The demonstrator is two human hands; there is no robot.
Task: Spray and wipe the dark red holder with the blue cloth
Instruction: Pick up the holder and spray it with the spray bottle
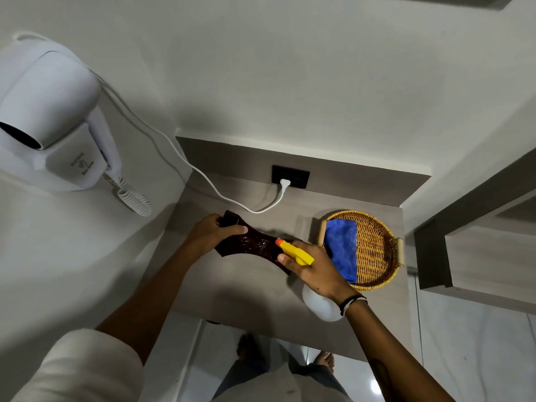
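Note:
The dark red holder (251,242) lies across the middle of the grey counter (232,285), speckled with droplets. My left hand (211,233) grips its left end. My right hand (313,268) holds a spray bottle (295,252) with a yellow head and orange nozzle, aimed at the holder from the right; its white body (320,306) shows below my wrist. The blue cloth (342,248) lies folded in the wicker basket (374,250) just right of my right hand.
A white wall-mounted hair dryer (49,111) hangs at the left, its cord (203,175) running across the counter to a black socket (291,176) on the back wall. A grey shelf unit (464,250) stands at the right. The floor and my feet show below the counter's edge.

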